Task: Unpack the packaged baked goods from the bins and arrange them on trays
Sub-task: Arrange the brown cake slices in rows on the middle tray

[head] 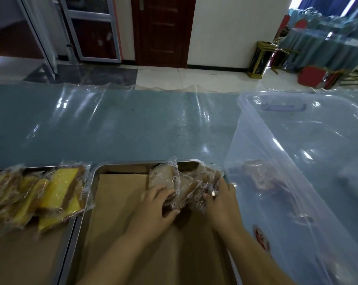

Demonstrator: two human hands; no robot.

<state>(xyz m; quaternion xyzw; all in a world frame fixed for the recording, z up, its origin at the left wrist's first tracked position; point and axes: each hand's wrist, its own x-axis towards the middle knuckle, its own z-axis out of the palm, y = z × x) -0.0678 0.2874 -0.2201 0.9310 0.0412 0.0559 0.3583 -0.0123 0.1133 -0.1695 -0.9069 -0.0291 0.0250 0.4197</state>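
Brown packs (170, 177): frame centre, overlapped in upper right corner of middle tray (94, 182), directly above both hands. Left hand (153, 206): thumb and curled fingers grip leftmost pack. Right hand (221, 202): fingers on right-side packs, pinch not discernible. Bin (297, 140) nearer right hand.

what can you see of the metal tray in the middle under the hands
The metal tray is a shallow, shiny, steel-looking rectangle with rounded corners and a raised rim, lying flat on the film-covered blue table. Brown paper lines its floor. Wrapped brown pastries sit in its far right corner, gripped by the left hand and right hand. A second tray lies close on its left, a clear bin on its right; its near end runs out of frame.
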